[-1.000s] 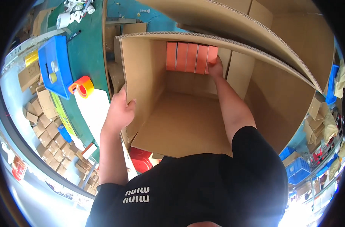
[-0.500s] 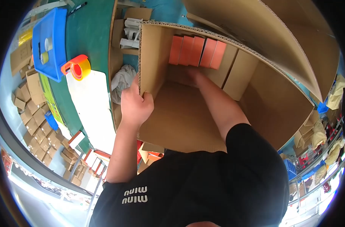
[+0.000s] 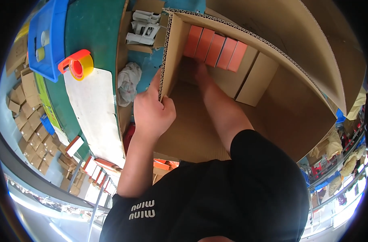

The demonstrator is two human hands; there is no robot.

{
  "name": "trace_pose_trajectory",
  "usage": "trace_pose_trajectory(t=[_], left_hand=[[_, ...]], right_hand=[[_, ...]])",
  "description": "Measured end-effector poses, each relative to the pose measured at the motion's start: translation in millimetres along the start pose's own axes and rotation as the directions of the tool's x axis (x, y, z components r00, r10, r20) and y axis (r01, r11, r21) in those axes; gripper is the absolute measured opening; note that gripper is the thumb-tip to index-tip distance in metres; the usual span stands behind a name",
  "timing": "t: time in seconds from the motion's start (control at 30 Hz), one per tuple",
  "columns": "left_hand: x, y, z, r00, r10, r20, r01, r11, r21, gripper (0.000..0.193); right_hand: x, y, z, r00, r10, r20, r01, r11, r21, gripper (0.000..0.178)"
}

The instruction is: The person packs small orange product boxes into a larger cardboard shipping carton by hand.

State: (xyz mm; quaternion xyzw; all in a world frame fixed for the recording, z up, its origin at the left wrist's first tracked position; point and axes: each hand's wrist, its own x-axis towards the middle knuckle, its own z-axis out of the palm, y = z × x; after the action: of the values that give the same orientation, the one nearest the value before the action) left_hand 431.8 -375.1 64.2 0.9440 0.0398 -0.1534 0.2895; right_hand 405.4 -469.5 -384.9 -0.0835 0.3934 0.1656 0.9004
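Note:
A large open cardboard box stands in front of me. My left hand is closed over the rim of its left wall, thumb on the inner side and fingers outside. Deep inside, my right hand reaches toward the far left corner, just below a row of several small orange boxes. Shadow and blur hide its fingers, so I cannot tell whether it holds anything. To the right of the orange row, a plain brown carton leans against the far wall inside.
On the green table at left are a blue bin, an orange-and-yellow tape dispenser and a white sheet. A small carton of white plastic parts and a crumpled white bag lie beyond my left hand.
My right hand has moved a little left and deeper toward the far left corner. My left hand keeps its hold on the rim. The view has shifted slightly.

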Motion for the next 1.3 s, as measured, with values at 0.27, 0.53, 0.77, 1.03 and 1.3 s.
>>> trace_pose_trajectory(t=[0.27, 0.53, 0.77, 1.03, 1.3], left_hand=[[10.9, 20.0, -2.0, 0.998, 0.051, -0.037, -0.053, 0.997, -0.051, 0.076], [12.3, 11.1, -3.5, 0.999, -0.043, 0.029, 0.046, 0.993, -0.105, 0.078], [6.0, 6.9, -14.3, 0.998, -0.054, 0.043, 0.056, 0.997, -0.044, 0.077], [5.4, -4.4, -22.8, 0.987, -0.079, 0.142, 0.084, 0.996, -0.028, 0.066], [24.8, 10.1, -17.0, 0.994, -0.001, 0.111, 0.021, 0.983, -0.183, 0.056]], right_hand=[[-16.5, -94.6, -39.6, 0.976, -0.016, -0.215, -0.054, 0.948, -0.315, 0.026], [-52.4, -135.5, -67.5, 0.720, -0.246, -0.649, 0.198, 0.969, -0.147, 0.032], [-31.4, -168.0, -18.2, 0.481, -0.737, -0.476, -0.208, 0.431, -0.878, 0.051], [-69.6, -171.3, -19.5, 0.618, -0.630, -0.471, -0.218, 0.438, -0.872, 0.058], [-49.9, -209.6, -45.4, 0.779, -0.268, -0.567, 0.053, 0.929, -0.367, 0.049]])
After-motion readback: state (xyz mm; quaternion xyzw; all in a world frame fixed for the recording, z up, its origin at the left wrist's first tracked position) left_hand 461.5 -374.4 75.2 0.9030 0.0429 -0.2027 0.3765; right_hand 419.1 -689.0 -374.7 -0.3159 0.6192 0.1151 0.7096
